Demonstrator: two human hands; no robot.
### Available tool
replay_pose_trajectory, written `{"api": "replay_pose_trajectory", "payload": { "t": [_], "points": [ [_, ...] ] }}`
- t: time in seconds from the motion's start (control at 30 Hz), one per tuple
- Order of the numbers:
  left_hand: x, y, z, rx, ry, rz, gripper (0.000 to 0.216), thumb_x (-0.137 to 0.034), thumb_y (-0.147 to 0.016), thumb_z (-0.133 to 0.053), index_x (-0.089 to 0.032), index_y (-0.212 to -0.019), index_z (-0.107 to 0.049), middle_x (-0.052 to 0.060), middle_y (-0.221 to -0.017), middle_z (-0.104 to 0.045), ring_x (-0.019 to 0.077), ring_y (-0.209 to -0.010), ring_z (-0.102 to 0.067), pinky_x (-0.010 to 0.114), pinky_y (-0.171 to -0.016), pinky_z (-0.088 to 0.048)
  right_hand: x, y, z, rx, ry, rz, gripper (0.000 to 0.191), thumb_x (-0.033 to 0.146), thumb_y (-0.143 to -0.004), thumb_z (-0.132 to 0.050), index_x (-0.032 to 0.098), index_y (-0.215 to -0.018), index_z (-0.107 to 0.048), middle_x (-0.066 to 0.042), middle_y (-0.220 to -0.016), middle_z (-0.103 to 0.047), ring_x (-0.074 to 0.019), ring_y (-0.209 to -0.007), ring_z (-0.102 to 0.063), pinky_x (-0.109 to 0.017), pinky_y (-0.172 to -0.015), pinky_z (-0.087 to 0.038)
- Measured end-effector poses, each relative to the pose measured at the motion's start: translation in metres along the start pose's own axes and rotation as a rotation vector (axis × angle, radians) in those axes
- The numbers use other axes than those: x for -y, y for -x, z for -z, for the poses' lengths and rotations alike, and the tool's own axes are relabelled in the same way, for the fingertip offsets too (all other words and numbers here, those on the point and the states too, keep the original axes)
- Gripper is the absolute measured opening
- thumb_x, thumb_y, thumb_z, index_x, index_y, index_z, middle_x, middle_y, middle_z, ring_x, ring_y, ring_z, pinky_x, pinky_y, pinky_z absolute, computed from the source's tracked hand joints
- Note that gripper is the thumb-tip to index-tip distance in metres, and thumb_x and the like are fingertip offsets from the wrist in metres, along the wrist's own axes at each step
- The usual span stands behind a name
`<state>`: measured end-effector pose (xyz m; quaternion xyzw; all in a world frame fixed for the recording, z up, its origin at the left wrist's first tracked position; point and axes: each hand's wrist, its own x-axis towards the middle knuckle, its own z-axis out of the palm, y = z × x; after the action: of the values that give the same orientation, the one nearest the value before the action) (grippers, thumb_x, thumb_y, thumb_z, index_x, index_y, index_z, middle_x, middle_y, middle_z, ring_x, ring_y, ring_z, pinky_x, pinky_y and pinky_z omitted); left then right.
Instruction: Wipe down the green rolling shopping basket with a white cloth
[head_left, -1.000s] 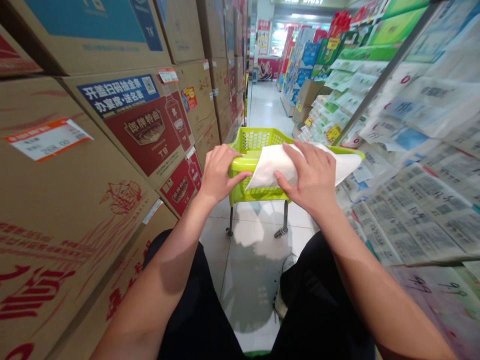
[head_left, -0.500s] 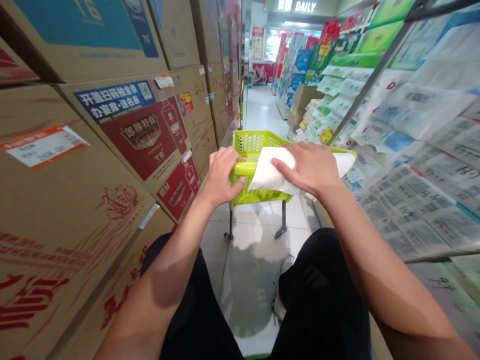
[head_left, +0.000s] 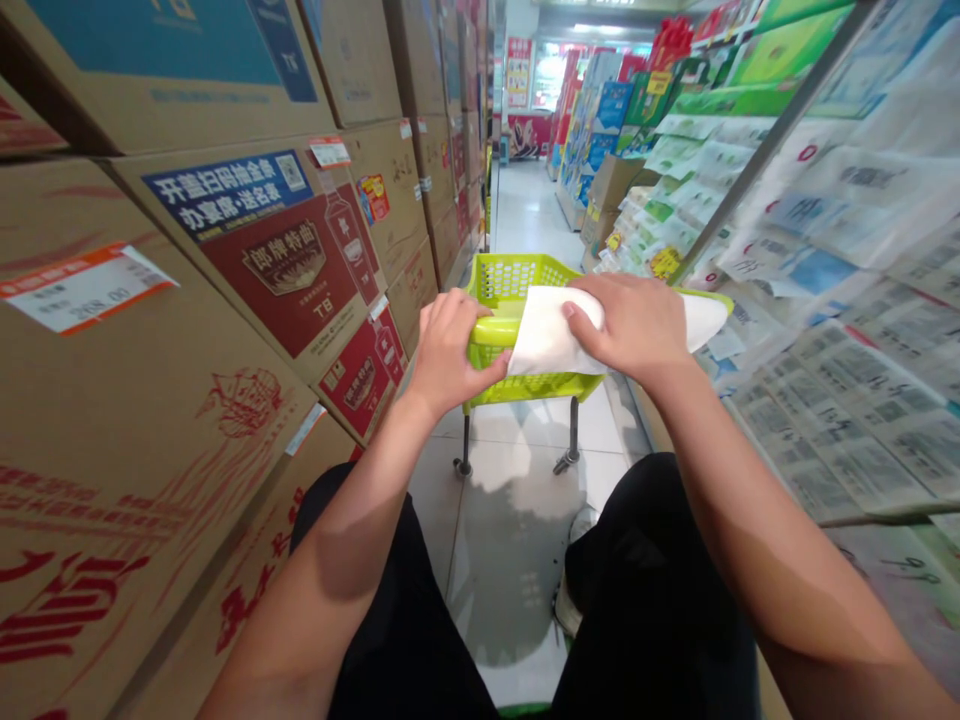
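Observation:
A lime-green wheeled shopping basket [head_left: 510, 278] stands in the aisle straight ahead of me. My left hand [head_left: 448, 350] is closed round the basket's near rim at its left corner. My right hand [head_left: 637, 325] lies on a white cloth [head_left: 547, 340] draped over the same rim, fingers curled and pressing it down. The cloth's far end sticks out to the right past the hand. My legs in black trousers show below.
Stacked brown cardboard cartons [head_left: 225, 300] with red print and price tags wall the left side. Shelves of wrapped paper goods [head_left: 840, 250] line the right. The tiled aisle floor [head_left: 532, 210] runs on ahead to more displays.
The right hand has slid along the cloth on the rim, first left then slightly right. The left hand keeps its grip. The view shifted a little.

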<state>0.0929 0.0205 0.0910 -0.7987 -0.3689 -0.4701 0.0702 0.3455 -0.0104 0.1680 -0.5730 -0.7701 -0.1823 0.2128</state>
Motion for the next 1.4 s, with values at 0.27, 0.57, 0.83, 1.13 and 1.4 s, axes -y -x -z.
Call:
{"api": "replay_pose_trajectory", "payload": {
  "t": [0.27, 0.57, 0.83, 1.13, 1.4],
  "points": [
    [0.006, 0.001, 0.003, 0.015, 0.021, -0.003, 0.046, -0.065, -0.097, -0.045, -0.026, -0.115, -0.060, 0.013, -0.114, -0.062, 0.0359, -0.112, -0.058, 0.055, -0.096, -0.045, 0.017, 0.029, -0.022, -0.230, -0.006, -0.082, 0.059, 0.055, -0.104, -0.027, 0.023, -0.134, -0.066, -0.014, -0.131, -0.071, -0.0360, -0.122, -0.060, -0.051, -0.103, -0.035],
    [0.005, -0.004, 0.007, -0.050, 0.110, -0.061, 0.040, -0.061, -0.093, -0.042, -0.024, -0.099, -0.056, 0.010, -0.098, -0.060, 0.0333, -0.098, -0.057, 0.051, -0.087, -0.043, 0.006, -0.014, 0.008, 0.098, 0.026, -0.119, 0.066, 0.068, -0.099, -0.034, 0.018, -0.102, -0.076, -0.014, -0.089, -0.076, -0.0316, -0.088, -0.067, -0.039, -0.077, -0.040],
    [0.005, 0.000, 0.003, -0.085, 0.095, -0.062, 0.055, -0.072, -0.099, -0.026, -0.025, -0.101, -0.054, 0.011, -0.103, -0.063, 0.0316, -0.101, -0.059, 0.050, -0.090, -0.043, 0.000, -0.019, 0.009, 0.196, -0.002, -0.019, 0.066, 0.068, -0.102, -0.028, 0.022, -0.099, -0.076, -0.013, -0.093, -0.077, -0.0288, -0.084, -0.066, -0.036, -0.070, -0.036],
    [0.005, 0.005, -0.001, -0.100, 0.091, -0.023, 0.064, -0.078, -0.100, -0.023, -0.024, -0.107, -0.058, 0.012, -0.108, -0.065, 0.0332, -0.109, -0.061, 0.052, -0.096, -0.044, 0.008, 0.014, -0.003, -0.064, 0.042, 0.111, 0.063, 0.061, -0.104, -0.028, 0.020, -0.131, -0.066, -0.016, -0.124, -0.072, -0.0355, -0.114, -0.060, -0.045, -0.092, -0.038],
    [-0.001, 0.004, 0.000, -0.093, 0.098, -0.003, 0.068, -0.083, -0.096, -0.026, -0.024, -0.106, -0.058, 0.013, -0.108, -0.064, 0.0335, -0.108, -0.060, 0.051, -0.094, -0.044, 0.008, 0.024, -0.002, -0.083, 0.022, 0.115, 0.074, 0.071, -0.101, -0.030, 0.018, -0.143, -0.059, -0.018, -0.143, -0.066, -0.0365, -0.125, -0.060, -0.048, -0.099, -0.039]
  ]
}}
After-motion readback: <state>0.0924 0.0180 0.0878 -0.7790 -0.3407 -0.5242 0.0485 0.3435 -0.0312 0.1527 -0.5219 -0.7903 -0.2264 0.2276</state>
